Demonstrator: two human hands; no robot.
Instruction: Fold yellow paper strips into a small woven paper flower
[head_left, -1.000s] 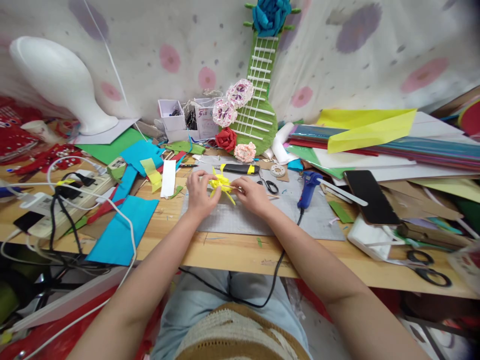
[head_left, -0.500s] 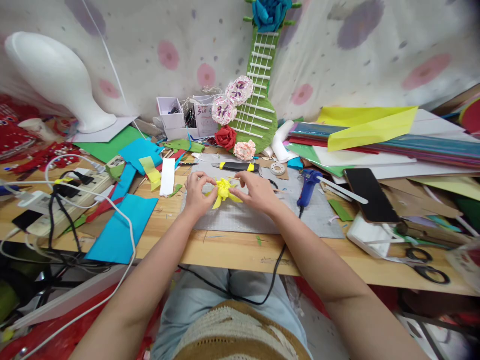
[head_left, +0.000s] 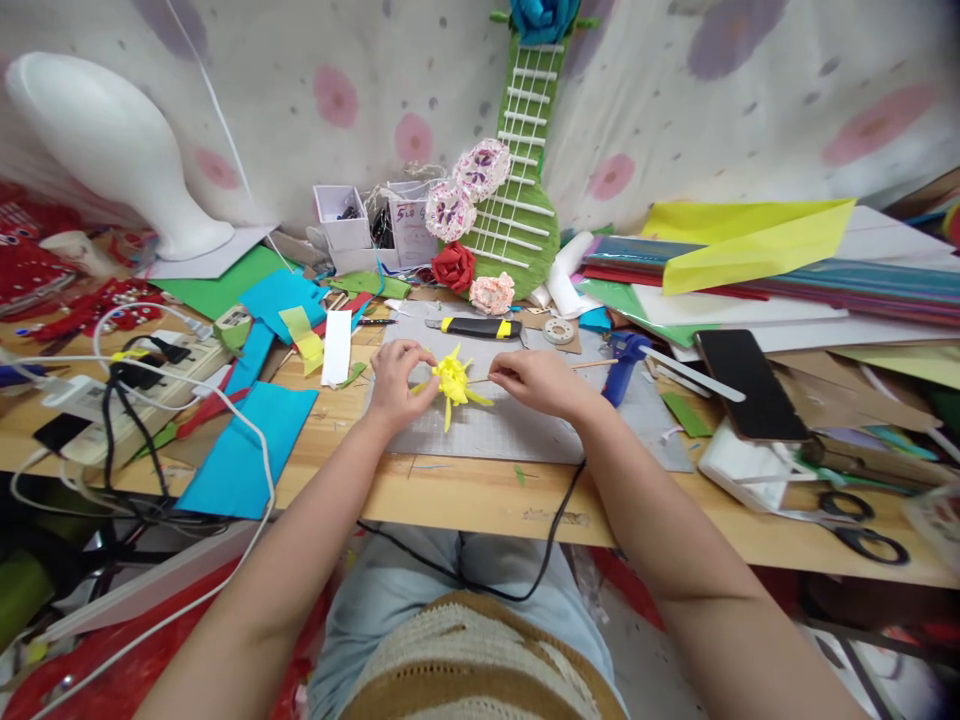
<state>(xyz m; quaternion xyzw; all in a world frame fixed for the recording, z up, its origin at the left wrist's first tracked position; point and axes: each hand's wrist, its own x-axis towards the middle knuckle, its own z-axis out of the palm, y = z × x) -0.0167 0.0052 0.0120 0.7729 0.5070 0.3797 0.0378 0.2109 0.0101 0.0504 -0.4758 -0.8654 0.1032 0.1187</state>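
Observation:
A small yellow paper flower [head_left: 453, 382] with spiky petals sits on the end of a thin wooden stick [head_left: 592, 364] above the grey cutting mat [head_left: 517, 430]. My left hand [head_left: 397, 380] is closed around the flower's left side, fingertips pinching its petals. My right hand [head_left: 536, 382] pinches the stick just to the right of the flower. The stick runs on to the right past my right hand.
A yellow-and-black utility knife [head_left: 472, 326], a tape roll [head_left: 556, 331] and a blue glue gun [head_left: 621, 362] lie behind the mat. A phone [head_left: 739, 382] and stacked coloured paper [head_left: 750, 280] are at right, scissors [head_left: 855, 520] near the front edge. Blue paper [head_left: 244, 460] and a power strip [head_left: 127, 395] lie at left.
My right hand has slid to the right along the stick, away from the flower. The flower has turned between my fingers and sits slightly lower over the mat.

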